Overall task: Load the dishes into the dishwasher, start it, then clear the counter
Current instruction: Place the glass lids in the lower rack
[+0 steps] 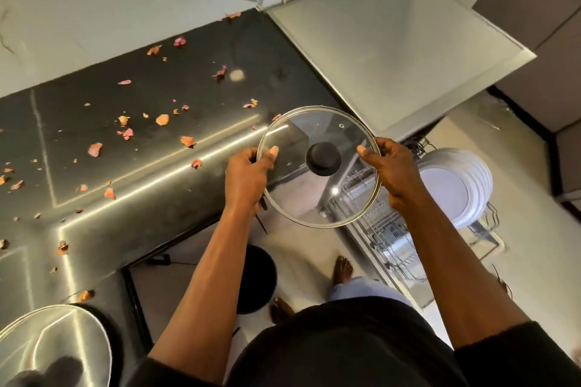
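I hold a round glass lid (292, 198) with a metal rim and a black knob, roughly level, above the counter's edge and the pulled-out dishwasher rack (377, 229). My left hand (246, 176) grips its left rim, thumb on top. On the opposite rim sits my right hand (391, 173), gripping the same way. Several white plates (456, 188) stand on edge in the rack at the right. The dishwasher's grey top (393, 41) lies behind the lid.
The dark shiny counter (141, 151) is strewn with several pink and orange peel scraps (162, 119). A steel pot or bowl (53, 345) sits at the bottom left. A dark round bin (257, 276) stands on the floor by my bare feet (342, 270).
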